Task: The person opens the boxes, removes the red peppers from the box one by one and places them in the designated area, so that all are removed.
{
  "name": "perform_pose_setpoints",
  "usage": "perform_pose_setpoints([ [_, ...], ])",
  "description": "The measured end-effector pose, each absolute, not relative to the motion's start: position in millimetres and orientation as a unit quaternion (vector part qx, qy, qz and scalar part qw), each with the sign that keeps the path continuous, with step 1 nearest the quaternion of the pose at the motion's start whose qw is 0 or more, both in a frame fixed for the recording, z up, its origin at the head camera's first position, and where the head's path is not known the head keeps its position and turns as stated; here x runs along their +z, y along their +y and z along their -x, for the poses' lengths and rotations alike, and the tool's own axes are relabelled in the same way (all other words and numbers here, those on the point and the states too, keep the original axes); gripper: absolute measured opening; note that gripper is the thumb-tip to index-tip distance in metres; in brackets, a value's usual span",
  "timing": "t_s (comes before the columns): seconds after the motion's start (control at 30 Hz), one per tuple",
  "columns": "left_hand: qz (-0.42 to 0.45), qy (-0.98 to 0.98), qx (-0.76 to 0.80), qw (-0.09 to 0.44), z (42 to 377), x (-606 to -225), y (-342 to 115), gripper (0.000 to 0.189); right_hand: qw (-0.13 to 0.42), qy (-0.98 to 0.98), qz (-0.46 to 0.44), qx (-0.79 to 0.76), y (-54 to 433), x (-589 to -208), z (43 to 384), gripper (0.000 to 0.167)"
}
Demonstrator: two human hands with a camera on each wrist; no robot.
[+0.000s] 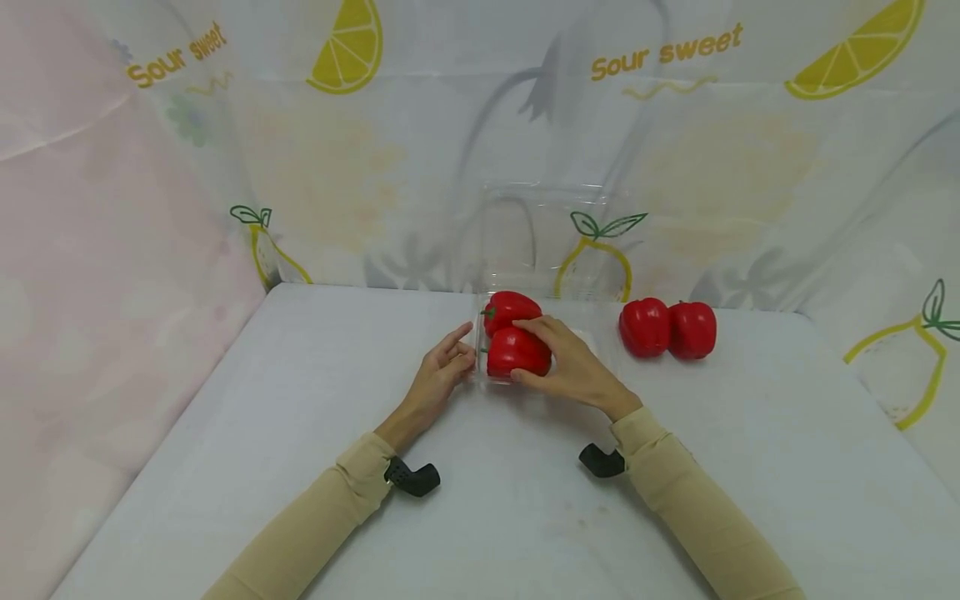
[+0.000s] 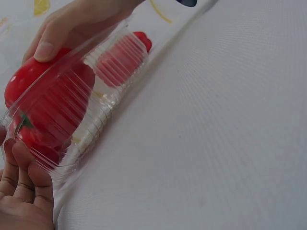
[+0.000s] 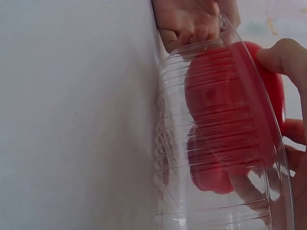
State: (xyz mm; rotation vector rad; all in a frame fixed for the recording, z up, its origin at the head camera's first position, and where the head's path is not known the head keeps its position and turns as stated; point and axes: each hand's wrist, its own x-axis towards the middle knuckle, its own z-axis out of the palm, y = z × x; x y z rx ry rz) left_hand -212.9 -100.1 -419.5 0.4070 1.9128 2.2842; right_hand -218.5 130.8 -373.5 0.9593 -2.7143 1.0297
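Observation:
A clear plastic clamshell box (image 1: 592,337) stands near the back of the table, its transparent lid (image 1: 517,242) raised behind it. Two red bell peppers are at the box's left end, a rear one (image 1: 504,307) and a front one (image 1: 517,352), green stems facing left. My right hand (image 1: 573,367) grips the front pepper from above, thumb on its near side and fingers over its far side. At the box's left wall is my left hand (image 1: 442,371), index finger extended and other fingers bent, fingertips touching the box end in the left wrist view.
To the right of the box two more red bell peppers, one (image 1: 645,327) and another (image 1: 692,330), sit side by side on the white table (image 1: 465,500). A printed cloth (image 1: 420,167) hangs close behind the box and lid.

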Motion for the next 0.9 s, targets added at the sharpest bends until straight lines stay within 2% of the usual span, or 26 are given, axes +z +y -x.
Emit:
perform_pose_setpoints([
  [0.2, -0.133, 0.633, 0.759, 0.065, 213.0, -419.8, -100.2, 0.054, 0.054, -0.884, -0.309, 0.346, 130.6, -376.2, 220.2, 0.063],
  [0.9, -0.134, 0.634, 0.759, 0.07, 212.9, -420.3, -100.7, 0.054, 0.002, -0.898, -0.259, 0.355, 134.6, -372.1, 219.8, 0.061],
])
